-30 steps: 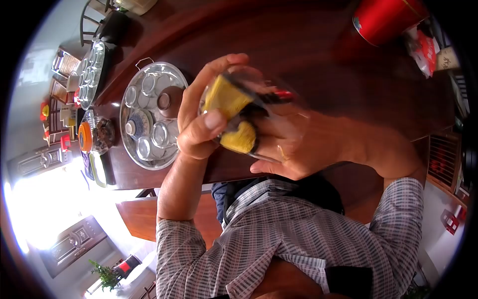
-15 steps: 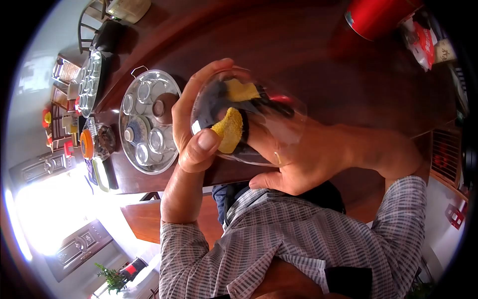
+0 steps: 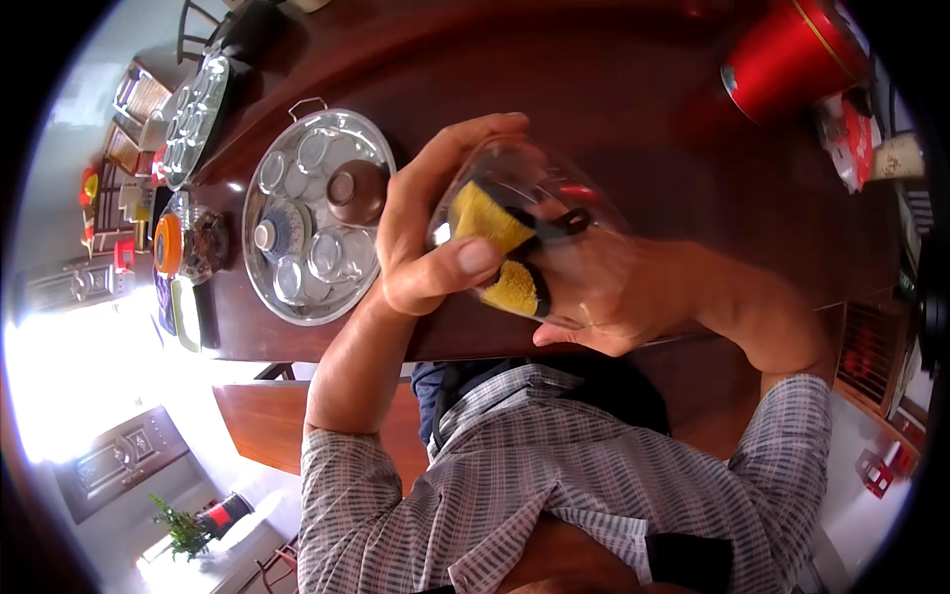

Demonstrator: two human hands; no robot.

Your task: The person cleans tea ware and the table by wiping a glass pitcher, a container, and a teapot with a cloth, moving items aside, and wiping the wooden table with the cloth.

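My left hand (image 3: 421,238) is wrapped round a clear glass vessel (image 3: 584,183), held tilted above the dark table, its thumb pressed on the near side. Within the glass is a yellow-and-black scrubber (image 3: 490,218), showing two yellow fuzzy pads and black parts, one with a small hole. My right hand (image 3: 618,297) reaches into the wide end from the right. Its fingers, blurred and seen through the glass, are at the scrubber, while the thumb stays outside, below the rim.
Left of my hands, a round metal tray (image 3: 315,319) holds several small glass cups, a brown cup (image 3: 356,193) and a patterned bowl (image 3: 287,233). An orange-lidded jar (image 3: 168,245) stands beyond it. A red canister (image 3: 792,59) lies at the far right, beside packets.
Both hands and the glass have shifted right in view, and the yellow pads have turned inside it. The view has also moved, with the tray and canister placed differently.
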